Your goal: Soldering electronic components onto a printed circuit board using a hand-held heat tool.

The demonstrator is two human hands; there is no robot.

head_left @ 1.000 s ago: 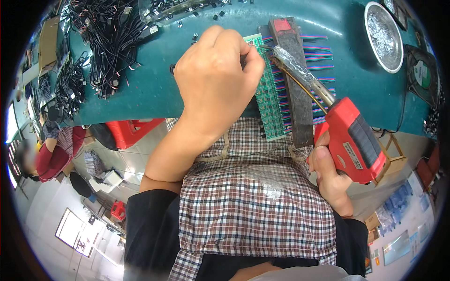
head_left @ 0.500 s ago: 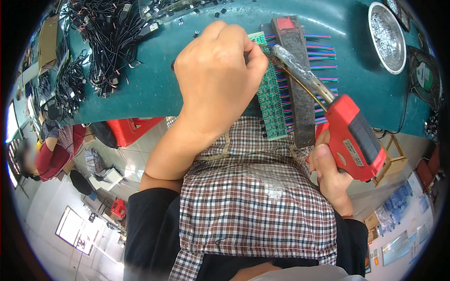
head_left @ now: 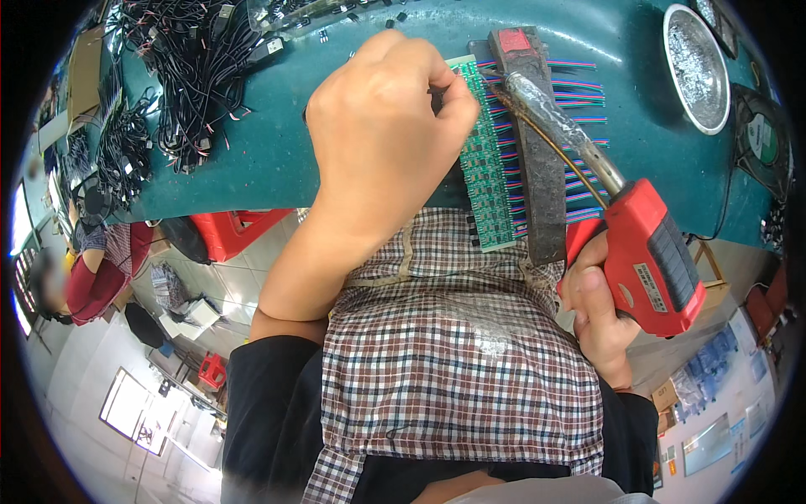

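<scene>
My right hand [head_left: 600, 315] is wrapped round the grip of a red soldering gun [head_left: 642, 252]. The gun's metal barrel slants up and left across a dark, heavy bar [head_left: 541, 181], and its tip is beside the upper part of a green circuit board panel [head_left: 487, 181]. My left hand [head_left: 382, 118] is closed in a pinch at the panel's upper left side; whatever its fingers hold is hidden. Thin multicoloured wires [head_left: 583, 102] run from the panel under the bar and stick out on its right.
Bundles of black cables [head_left: 197, 84] with USB plugs lie on the green tabletop [head_left: 269, 160] at the left. A round metal bowl [head_left: 697, 71] and a black fan [head_left: 758, 134] sit at the right. Red stools [head_left: 231, 235] stand below the table edge. A person [head_left: 92, 281] sits far left.
The soldering gun and my right hand have moved slightly right and down, the tip drawing back from my left fingers. My left hand has shifted slightly left.
</scene>
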